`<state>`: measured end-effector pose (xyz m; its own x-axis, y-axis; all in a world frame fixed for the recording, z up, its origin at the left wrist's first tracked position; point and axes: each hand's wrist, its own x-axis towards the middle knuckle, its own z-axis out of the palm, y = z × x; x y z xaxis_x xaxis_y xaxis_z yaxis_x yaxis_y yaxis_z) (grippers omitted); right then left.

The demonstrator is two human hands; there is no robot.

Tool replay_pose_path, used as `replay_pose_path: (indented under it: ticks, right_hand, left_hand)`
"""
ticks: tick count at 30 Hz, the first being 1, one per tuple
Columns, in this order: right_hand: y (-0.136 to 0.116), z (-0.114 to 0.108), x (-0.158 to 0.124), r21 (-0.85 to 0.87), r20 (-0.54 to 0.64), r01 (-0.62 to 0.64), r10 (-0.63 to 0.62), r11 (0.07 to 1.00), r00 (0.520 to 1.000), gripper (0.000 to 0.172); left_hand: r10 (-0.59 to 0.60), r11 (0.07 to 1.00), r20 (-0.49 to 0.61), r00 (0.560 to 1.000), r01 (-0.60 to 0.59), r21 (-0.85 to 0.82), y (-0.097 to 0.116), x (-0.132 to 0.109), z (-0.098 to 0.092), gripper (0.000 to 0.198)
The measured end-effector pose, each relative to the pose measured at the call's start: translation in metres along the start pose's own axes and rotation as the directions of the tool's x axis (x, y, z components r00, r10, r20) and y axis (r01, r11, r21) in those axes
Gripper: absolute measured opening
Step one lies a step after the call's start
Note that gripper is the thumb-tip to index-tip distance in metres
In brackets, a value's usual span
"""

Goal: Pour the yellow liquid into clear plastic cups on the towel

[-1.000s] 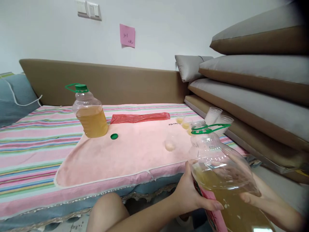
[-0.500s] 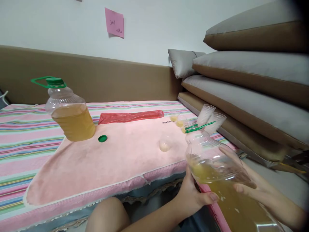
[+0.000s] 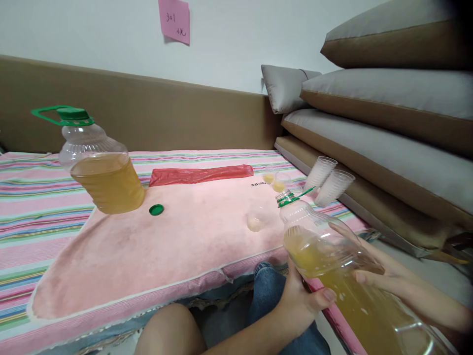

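An uncapped clear plastic jug (image 3: 343, 291) of yellow liquid lies tilted between my two hands at the lower right. My left hand (image 3: 303, 296) grips its near side, thumb on the wall. Behind it, my right hand (image 3: 377, 271) holds the far side at the jug's handle. The mouth with its green ring points up toward the mat, right of a clear plastic cup (image 3: 254, 220). Beyond the mouth stand cups of yellow liquid (image 3: 279, 184), partly hidden. On the mat lies a loose green cap (image 3: 156, 209).
A second jug (image 3: 107, 182), capped in green, stands at the left. A red plastic bag (image 3: 199, 175) lies along the back of the pink mat (image 3: 148, 261). Two stacks of plastic cups (image 3: 320, 173) stand at the right beside piled cushions (image 3: 369, 133).
The jug in my hands has tipped further over, its mouth moving slightly left and the liquid running nearer the neck. The view has shifted a little, and a denim-covered leg now shows.
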<state>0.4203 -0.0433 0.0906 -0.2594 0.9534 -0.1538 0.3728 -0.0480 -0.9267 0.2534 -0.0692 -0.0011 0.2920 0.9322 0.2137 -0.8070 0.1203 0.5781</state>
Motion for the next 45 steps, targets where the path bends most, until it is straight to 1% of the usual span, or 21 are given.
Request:
replay_pose_path:
  ticks: [6, 10, 15, 19, 23, 28, 34, 37, 41, 45]
  right_hand:
    - [-0.007, 0.006, 0.004, 0.010, 0.002, -0.065, 0.065, 0.998, 0.998, 0.086]
    - [-0.003, 0.006, 0.007, -0.010, 0.013, -0.045, 0.045, 0.999, 0.999, 0.083]
    - [-0.001, 0.006, 0.009, -0.019, 0.038, -0.041, 0.041, 0.999, 0.998, 0.081]
    - [-0.002, 0.007, 0.010, -0.023, 0.073, -0.069, 0.070, 0.997, 0.995, 0.084]
    - [-0.001, 0.006, 0.010, -0.029, 0.096, -0.077, 0.079, 0.997, 0.992, 0.081]
    - [-0.003, 0.006, 0.010, -0.036, 0.063, -0.109, 0.111, 0.993, 0.992, 0.079]
    - [-0.017, 0.008, 0.009, -0.092, 0.007, -0.076, 0.077, 0.993, 0.997, 0.078]
    - [-0.021, 0.007, 0.010, -0.122, -0.007, -0.091, 0.091, 0.988, 0.996, 0.080]
    - [-0.011, 0.000, 0.010, -0.153, -0.009, -0.117, 0.117, 0.981, 0.993, 0.084]
    - [-0.003, -0.005, 0.010, -0.154, 0.025, -0.116, 0.121, 0.981, 0.992, 0.086]
  left_hand:
    - [0.001, 1.000, 0.008, 1.000, -0.001, -0.004, -0.001, -0.002, 0.000, 0.090]
    - [0.003, 1.000, 0.002, 1.000, -0.003, -0.004, -0.002, -0.003, -0.001, 0.090]
    - [0.021, 0.999, -0.030, 0.999, -0.020, 0.026, -0.011, -0.001, -0.007, 0.090]
    - [0.027, 0.999, -0.059, 0.998, -0.025, 0.033, -0.014, -0.003, -0.008, 0.087]
    - [0.012, 1.000, -0.059, 0.998, -0.011, 0.028, -0.011, -0.004, -0.007, 0.087]
    - [-0.001, 1.000, -0.042, 0.999, 0.002, 0.027, -0.010, -0.003, -0.006, 0.090]
    - [-0.026, 0.999, -0.023, 0.999, 0.026, 0.022, -0.012, -0.003, -0.008, 0.089]
    - [-0.041, 0.999, -0.005, 0.999, 0.041, 0.000, -0.016, -0.005, -0.008, 0.089]
    - [-0.068, 0.997, 0.002, 0.998, 0.068, -0.033, -0.023, -0.007, -0.009, 0.090]
    - [-0.047, 0.998, -0.002, 0.999, 0.047, -0.041, -0.024, -0.005, -0.008, 0.092]
